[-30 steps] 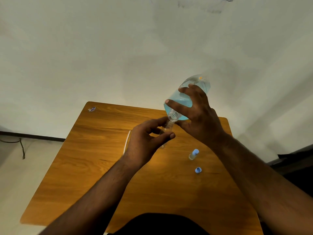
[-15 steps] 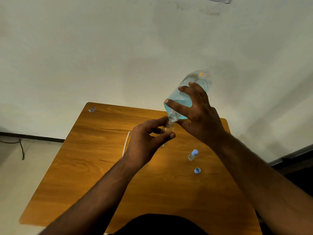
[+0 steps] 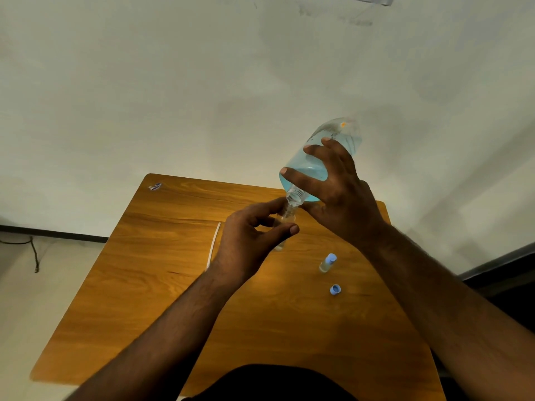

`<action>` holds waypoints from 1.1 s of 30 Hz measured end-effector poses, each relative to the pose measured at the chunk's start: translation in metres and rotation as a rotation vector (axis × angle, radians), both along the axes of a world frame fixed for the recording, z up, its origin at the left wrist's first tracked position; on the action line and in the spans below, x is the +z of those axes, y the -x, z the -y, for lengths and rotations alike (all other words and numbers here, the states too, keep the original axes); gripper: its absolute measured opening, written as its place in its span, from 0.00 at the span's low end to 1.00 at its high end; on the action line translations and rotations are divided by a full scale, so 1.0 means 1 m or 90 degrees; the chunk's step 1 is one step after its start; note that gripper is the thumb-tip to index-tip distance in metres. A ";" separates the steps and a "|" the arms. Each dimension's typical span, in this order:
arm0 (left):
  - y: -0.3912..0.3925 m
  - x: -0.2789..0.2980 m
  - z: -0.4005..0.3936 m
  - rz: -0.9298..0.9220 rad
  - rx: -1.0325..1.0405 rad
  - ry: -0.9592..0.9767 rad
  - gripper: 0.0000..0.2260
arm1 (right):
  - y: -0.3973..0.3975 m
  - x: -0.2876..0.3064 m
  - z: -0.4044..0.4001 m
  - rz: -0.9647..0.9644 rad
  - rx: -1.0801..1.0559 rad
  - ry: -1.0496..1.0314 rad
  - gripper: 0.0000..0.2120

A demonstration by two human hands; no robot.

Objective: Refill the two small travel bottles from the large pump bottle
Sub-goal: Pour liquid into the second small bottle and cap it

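My right hand (image 3: pixel 338 198) grips the large clear bottle (image 3: pixel 312 166) of blue liquid, tipped steeply with its open threaded neck pointing down. The pump head is off it. My left hand (image 3: pixel 249 241) holds a small clear travel bottle (image 3: pixel 285 219) upright just under that neck, mouth to mouth. Most of the small bottle is hidden by my fingers. The other travel bottle (image 3: pixel 327 263), with a blue cap on, stands on the wooden table (image 3: pixel 162 285) to the right. A loose blue cap (image 3: pixel 335 290) lies in front of it.
A thin white tube (image 3: pixel 213 246) lies on the table left of my left hand. A small sticker (image 3: pixel 155 186) sits at the far left corner. A pale wall stands behind the table, and a dark cable lies on the floor at the left.
The large bottle has tipped a little steeper, its base rising. Both hands stay in place with the small bottle under the neck.
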State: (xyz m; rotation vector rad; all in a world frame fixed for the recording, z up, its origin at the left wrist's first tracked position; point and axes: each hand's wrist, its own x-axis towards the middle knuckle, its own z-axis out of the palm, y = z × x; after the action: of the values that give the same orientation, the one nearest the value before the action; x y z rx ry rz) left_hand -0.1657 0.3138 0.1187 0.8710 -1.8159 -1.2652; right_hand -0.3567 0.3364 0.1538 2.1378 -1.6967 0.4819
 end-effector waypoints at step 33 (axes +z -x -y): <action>-0.001 0.000 0.002 -0.007 0.000 -0.017 0.26 | 0.000 0.002 0.001 0.006 0.005 -0.007 0.33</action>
State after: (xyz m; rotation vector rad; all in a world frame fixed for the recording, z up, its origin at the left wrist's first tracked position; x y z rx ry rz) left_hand -0.1649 0.3119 0.1184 0.8774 -1.7939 -1.2945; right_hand -0.3570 0.3352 0.1555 2.1528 -1.7007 0.4872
